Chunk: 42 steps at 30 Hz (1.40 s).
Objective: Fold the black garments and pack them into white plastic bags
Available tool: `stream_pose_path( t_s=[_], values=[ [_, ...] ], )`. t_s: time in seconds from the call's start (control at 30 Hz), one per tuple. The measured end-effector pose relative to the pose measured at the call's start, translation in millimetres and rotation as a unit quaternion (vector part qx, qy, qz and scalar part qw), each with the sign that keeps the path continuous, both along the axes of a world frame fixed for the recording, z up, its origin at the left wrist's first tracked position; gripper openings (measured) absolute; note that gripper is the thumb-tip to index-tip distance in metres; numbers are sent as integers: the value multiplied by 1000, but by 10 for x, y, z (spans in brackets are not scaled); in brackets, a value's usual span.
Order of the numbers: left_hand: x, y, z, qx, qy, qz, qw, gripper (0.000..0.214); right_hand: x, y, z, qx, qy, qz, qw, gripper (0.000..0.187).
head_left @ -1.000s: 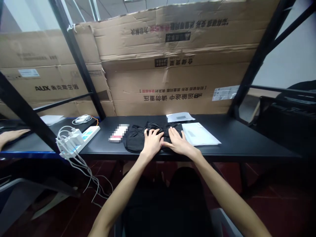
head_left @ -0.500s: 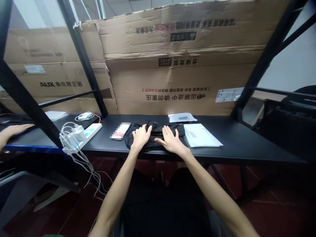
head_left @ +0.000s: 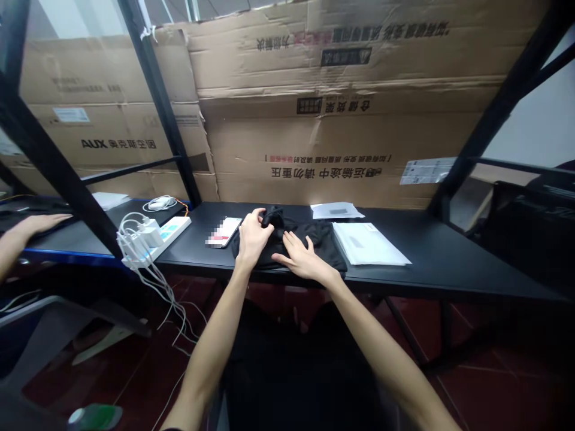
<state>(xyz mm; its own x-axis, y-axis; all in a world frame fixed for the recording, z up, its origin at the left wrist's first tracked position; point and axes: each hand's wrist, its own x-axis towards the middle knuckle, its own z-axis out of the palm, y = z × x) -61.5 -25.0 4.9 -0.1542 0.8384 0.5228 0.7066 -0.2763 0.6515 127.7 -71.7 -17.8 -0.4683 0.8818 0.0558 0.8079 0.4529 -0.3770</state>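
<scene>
A black cloth item (head_left: 321,239), perhaps a garment, lies bunched near the front edge of the black table (head_left: 453,257). My left hand (head_left: 253,239) is closed on a fold at its left side, and a gathered lump of the cloth stands up beside the fingertips. Flat on the middle of the cloth rests my right hand (head_left: 303,257), its fingers stretched out and the thumb apart. The exact shape of the item cannot be made out, since it is dark and partly under my hands.
Left of the cloth lies a phone (head_left: 224,232), then a power strip (head_left: 157,242) with white chargers and hanging cables. White packets (head_left: 371,244) lie at the right, touching the cloth. Cardboard (head_left: 341,134) walls the back. Another person's hand (head_left: 42,223) rests at far left.
My left hand has gone from lying spread on the cloth to gripping a fold and raising it. My right hand stays flat, slightly left on the cloth. The view has shifted a little.
</scene>
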Motion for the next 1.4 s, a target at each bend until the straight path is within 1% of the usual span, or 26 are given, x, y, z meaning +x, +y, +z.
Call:
stream_pose_path(
  t_s=[0.1, 0.23, 0.3, 0.4, 0.47, 0.57, 0.67, 0.73, 0.8, 0.9, 1.0, 1.1, 1.2, 1.27, 1.33, 1.4],
  values=[
    [73, -23, 9, 17, 8, 8, 1000, 50, 39, -57, 9, 21, -1, -14, 1000, 100],
    [310, -29, 18, 24, 8, -11, 1000, 52, 249, -101, -11, 70, -51, -96, 992, 102],
    [473, -28, 14, 31, 11, -27, 999, 54, 352, -119, -33, 66, -71, -129, 987, 101],
    [739, -35, -26, 35, 29, -68, 997, 58, 472, -140, -78, 45, -63, -133, 988, 99],
    [900, -49, -77, 29, 55, -101, 993, 62, 549, -143, -111, 48, -41, -129, 990, 95],
    [1052, -77, -170, 5, 116, -145, 982, 68, 698, -126, -149, 57, -15, -141, 988, 91],
    [1056, -95, -228, -53, 194, -192, 961, 71, 883, -93, -157, 75, -7, -163, 984, 93],
    [985, -97, -218, -82, 219, -222, 947, 72, 1004, -75, -148, 95, -4, -178, 979, 88],
    [884, -91, -170, -76, 208, -244, 944, 67, 1112, -66, -127, 114, 2, -197, 974, 75],
    [750, -62, -83, -18, 162, -258, 952, 51, 1237, -74, -69, 155, 16, -241, 958, 53],
    [723, 0, -79, 17, 152, -238, 959, 44, 1318, -80, 17, 185, 14, -301, 935, 48],
    [803, 66, -191, -13, 189, -198, 962, 45, 1351, -53, 90, 160, -15, -352, 922, 47],
    [902, 94, -332, -62, 217, -176, 958, 53, 1352, -8, 107, 137, -29, -368, 919, 40],
    [937, 92, -393, -78, 227, -171, 956, 56, 1346, 14, 91, 128, -28, -374, 918, 32],
    [943, 87, -418, -85, 237, -169, 953, 56, 1340, 22, 74, 121, -25, -380, 917, 27],
    [932, 84, -421, -90, 246, -172, 950, 57, 1337, 18, 75, 116, -17, -384, 916, 28]
  ],
)
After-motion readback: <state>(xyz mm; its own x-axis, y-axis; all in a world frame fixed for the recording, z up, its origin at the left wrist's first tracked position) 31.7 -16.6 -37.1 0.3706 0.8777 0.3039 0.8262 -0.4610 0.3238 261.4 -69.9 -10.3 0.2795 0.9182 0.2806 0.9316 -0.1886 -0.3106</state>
